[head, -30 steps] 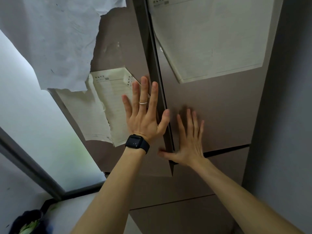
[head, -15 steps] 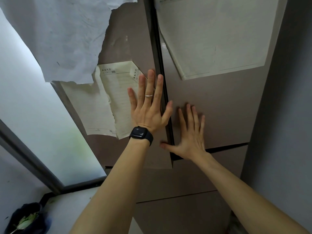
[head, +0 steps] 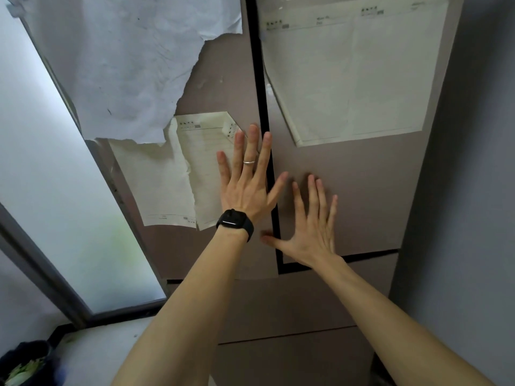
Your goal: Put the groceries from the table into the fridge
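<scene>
Both grips lie open and flat, left hand (head: 246,190) on the left door (head: 220,79) and right hand (head: 313,232) on the right door (head: 370,201) of the fridge (head: 278,313), which looks big, stiff and smooth, best pulled at the door edge by the dark middle gap (head: 259,93).

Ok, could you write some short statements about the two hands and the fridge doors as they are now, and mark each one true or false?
1. The left hand lies flat on the left fridge door, the right hand on the right fridge door. True.
2. A black watch is on the left wrist. True.
3. The right hand grips a grocery item. False: its fingers are spread and it holds nothing.
4. The right fridge door is bare. False: a large pale sheet is stuck on it.
5. The doors stand wide open. False: only a narrow dark seam shows between them.
</scene>
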